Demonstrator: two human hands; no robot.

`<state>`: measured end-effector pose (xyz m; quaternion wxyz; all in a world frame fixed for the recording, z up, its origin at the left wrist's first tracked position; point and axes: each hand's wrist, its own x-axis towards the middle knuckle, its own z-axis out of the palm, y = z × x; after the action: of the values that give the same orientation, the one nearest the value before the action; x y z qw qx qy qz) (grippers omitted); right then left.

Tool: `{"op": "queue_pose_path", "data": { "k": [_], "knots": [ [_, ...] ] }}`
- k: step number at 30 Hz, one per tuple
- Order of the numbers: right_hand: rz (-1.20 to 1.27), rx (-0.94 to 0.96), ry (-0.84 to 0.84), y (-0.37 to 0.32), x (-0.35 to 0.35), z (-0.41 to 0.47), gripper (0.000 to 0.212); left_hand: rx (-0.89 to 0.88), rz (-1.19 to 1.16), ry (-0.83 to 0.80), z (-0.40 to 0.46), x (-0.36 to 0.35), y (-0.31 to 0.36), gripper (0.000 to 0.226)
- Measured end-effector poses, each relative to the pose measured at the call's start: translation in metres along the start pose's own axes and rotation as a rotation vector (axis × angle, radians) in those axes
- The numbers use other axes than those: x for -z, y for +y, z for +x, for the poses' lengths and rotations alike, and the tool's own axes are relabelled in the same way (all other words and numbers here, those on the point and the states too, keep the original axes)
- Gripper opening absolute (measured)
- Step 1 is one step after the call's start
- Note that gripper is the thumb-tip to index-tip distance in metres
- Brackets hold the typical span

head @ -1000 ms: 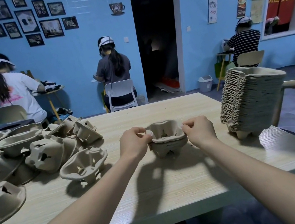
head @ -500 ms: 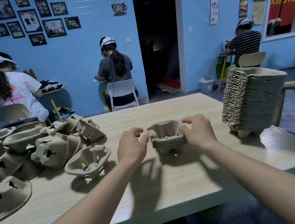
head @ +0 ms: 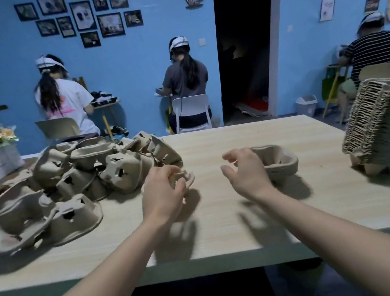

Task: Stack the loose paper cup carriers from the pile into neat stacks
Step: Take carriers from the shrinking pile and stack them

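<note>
Head cam view, and what matters for the next move is pretty simple: the next loose carrier [head: 186, 179] sits right under the left hand [head: 164, 192], at the near right edge of the pile [head: 70, 185]. The small started stack [head: 278, 163] is off to its right, just past the right hand [head: 245, 173]. So I'd guess the coming move is a short sideways carry, left to right, across the bare strip of table [head: 217, 222] between the two hands.

Left hand has its fingers curled down around that carrier's rim. It looks like a grip, though most of the carrier is hidden under the hand, so I can't tell which way its long axis runs. Right hand is open, fingers loosely bent and holding nothing, hovering beside the left end of the small stack. Can't tell if it's touching it.

The small stack lies with its long axis roughly left-right across the table, cup wells facing up. The incoming carrier would have to match that to nest. The left hand is clearly the nearer one to the pile, and the right hand is nearer the stack, so I'd expect a hand-over or a two-handed seat.

The big finished stack [head: 383, 127] sits at the far right end of the table, well apart from both hands and leaning a bit.
</note>
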<state>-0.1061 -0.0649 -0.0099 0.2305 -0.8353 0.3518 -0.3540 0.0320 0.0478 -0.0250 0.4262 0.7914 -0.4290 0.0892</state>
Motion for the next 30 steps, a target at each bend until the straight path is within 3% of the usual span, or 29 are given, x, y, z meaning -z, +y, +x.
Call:
{"op": "queue_pose_path", "data": {
  "k": [10, 15, 19, 27, 30],
  "knots": [
    [0.107, -0.125, -0.117, -0.023, -0.071, -0.006, 0.028, 0.240, -0.067, 0.103, -0.012, 0.015, -0.065, 0.035],
    [0.216, -0.245, -0.124, -0.029, -0.085, -0.002, 0.033, 0.174, -0.162, 0.073, -0.010, 0.010, -0.069, 0.028],
    [0.307, -0.271, -0.111, -0.030, -0.086, 0.002, 0.018, 0.156, -0.198, 0.079, -0.012, 0.011, -0.068, 0.031],
    [0.371, -0.166, 0.008, -0.025, -0.077, 0.014, 0.008, 0.155, -0.228, 0.008, -0.014, 0.008, -0.068, 0.038],
    [0.302, -0.035, 0.017, -0.025, -0.067, 0.016, 0.018, 0.144, -0.201, 0.058, -0.013, 0.007, -0.070, 0.038]
  ]
}}
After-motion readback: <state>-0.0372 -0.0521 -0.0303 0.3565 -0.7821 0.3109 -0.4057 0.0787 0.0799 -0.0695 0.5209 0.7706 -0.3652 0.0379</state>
